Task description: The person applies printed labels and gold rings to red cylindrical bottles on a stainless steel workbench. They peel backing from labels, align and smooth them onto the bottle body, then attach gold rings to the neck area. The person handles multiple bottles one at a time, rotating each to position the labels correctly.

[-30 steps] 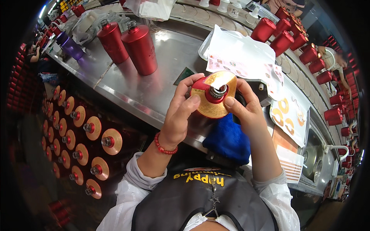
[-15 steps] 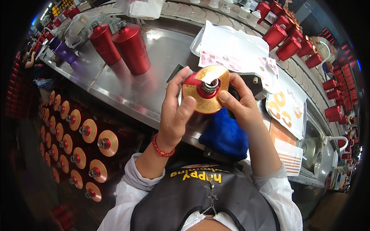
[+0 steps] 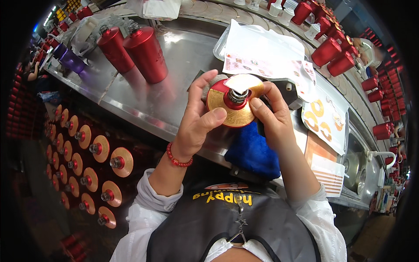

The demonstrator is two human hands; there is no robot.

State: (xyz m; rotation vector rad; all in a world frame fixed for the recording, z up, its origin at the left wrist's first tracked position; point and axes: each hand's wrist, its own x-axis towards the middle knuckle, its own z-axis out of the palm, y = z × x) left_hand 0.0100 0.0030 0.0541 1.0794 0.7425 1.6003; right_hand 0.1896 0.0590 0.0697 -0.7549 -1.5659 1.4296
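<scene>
Red bottle point(image 3: 236, 105) held mid-frame by left hand point(image 3: 195, 115), half-curled round its side; gold ring-shaped label point(image 3: 241, 118) on it pinched at its right edge by right hand point(image 3: 276, 118)

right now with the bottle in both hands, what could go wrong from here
1. The gold label on the red bottle might end up crooked or creased: bare red shows beside it at the upper left, and the thumb of the right hand is at its edge.
2. The red bottle could slip from the right hand and left hand; whether anything supports it underneath is hidden.
</scene>
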